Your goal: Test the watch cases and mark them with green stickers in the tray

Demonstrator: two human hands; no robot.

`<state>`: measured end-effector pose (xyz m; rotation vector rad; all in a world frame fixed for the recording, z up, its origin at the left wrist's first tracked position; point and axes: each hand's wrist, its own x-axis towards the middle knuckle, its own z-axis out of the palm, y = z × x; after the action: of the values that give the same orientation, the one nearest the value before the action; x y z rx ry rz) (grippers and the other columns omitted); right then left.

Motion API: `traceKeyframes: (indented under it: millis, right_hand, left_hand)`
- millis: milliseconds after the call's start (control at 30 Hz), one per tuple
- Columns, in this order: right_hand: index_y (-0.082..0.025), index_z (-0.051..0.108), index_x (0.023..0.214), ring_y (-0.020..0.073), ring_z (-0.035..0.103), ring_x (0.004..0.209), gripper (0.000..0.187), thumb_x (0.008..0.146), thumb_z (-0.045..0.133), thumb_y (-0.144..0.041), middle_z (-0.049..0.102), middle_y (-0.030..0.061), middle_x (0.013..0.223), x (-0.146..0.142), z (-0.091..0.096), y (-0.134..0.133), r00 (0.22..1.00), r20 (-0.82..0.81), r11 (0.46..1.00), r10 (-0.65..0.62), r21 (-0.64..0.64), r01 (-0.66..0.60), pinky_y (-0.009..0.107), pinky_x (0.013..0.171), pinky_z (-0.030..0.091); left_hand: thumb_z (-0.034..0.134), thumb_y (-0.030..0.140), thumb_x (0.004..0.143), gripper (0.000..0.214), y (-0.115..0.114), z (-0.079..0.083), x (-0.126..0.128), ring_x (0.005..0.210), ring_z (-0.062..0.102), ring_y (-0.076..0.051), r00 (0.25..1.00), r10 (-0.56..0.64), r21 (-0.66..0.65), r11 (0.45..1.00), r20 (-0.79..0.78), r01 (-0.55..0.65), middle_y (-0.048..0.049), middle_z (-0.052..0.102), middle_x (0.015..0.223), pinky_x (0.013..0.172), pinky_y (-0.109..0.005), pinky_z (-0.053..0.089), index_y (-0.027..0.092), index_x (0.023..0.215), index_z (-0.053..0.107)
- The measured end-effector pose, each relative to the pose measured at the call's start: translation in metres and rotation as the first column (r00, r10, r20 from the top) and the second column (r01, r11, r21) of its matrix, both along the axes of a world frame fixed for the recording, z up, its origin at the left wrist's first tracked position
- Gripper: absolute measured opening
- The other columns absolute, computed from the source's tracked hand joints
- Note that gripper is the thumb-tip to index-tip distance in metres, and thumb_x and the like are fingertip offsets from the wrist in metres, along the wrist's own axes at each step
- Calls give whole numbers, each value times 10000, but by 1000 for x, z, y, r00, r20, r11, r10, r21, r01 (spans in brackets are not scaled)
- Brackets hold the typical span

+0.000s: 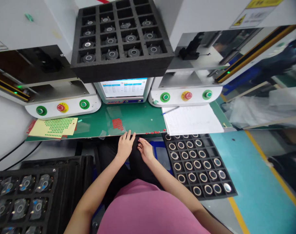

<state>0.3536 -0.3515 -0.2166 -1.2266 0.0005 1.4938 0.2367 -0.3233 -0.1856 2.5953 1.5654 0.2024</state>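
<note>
My left hand [125, 144] rests its outstretched fingers at the front edge of the green bench top [99, 118], with nothing seen in it. Close by on the bench is a patch of small red stickers [118, 124]. Just below the bench edge and over my lap, my right hand [146, 150] is curled, its thumb and fingers pinched together. A tiny red spot, like one of the red stickers, shows at those fingertips. More loose red stickers [155, 132] line the bench edge to the right.
A black foam tray of round parts [122, 66] sits above a screen [123, 89], between two machines with green and red buttons. Foam trays stand at lower left [56, 195] and lower right [186, 156]. Papers [194, 120], a pen [171, 110] and a yellow sticker sheet [38, 129] lie on the bench.
</note>
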Motion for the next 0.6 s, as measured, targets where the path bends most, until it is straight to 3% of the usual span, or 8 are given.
traceKeyframes:
  millis: [233, 467, 600]
  right_hand:
    - [-145, 595, 1106, 147, 633, 857, 256, 921, 587, -322, 631, 53, 1054, -6, 0, 27, 1000, 25, 1000, -10, -14, 10, 319, 729, 559]
    - [-147, 593, 1121, 158, 636, 883, 274, 920, 588, -334, 631, 59, 1074, -7, 2, 45, 995, 67, 996, -73, -52, 77, 336, 750, 561]
    - [-143, 599, 1097, 143, 636, 839, 259, 921, 587, -332, 637, 50, 1034, -9, 1, 48, 989, 97, 991, -109, -70, 116, 313, 716, 561]
  left_hand:
    - [429, 61, 849, 517, 3, 4, 1, 1239, 546, -340, 999, -3, 27, 1000, 32, 2, -177, 538, 1397, 965, -488, 486, 171, 1333, 577]
    - [421, 69, 854, 483, 10, 6, 6, 1212, 554, -386, 994, -18, 77, 997, 111, 9, -220, 555, 1362, 947, -539, 488, 117, 1302, 596]
    - [436, 75, 849, 498, 11, 5, 7, 1231, 543, -370, 987, -21, 78, 997, 159, 9, -190, 563, 1364, 975, -549, 475, 167, 1316, 583]
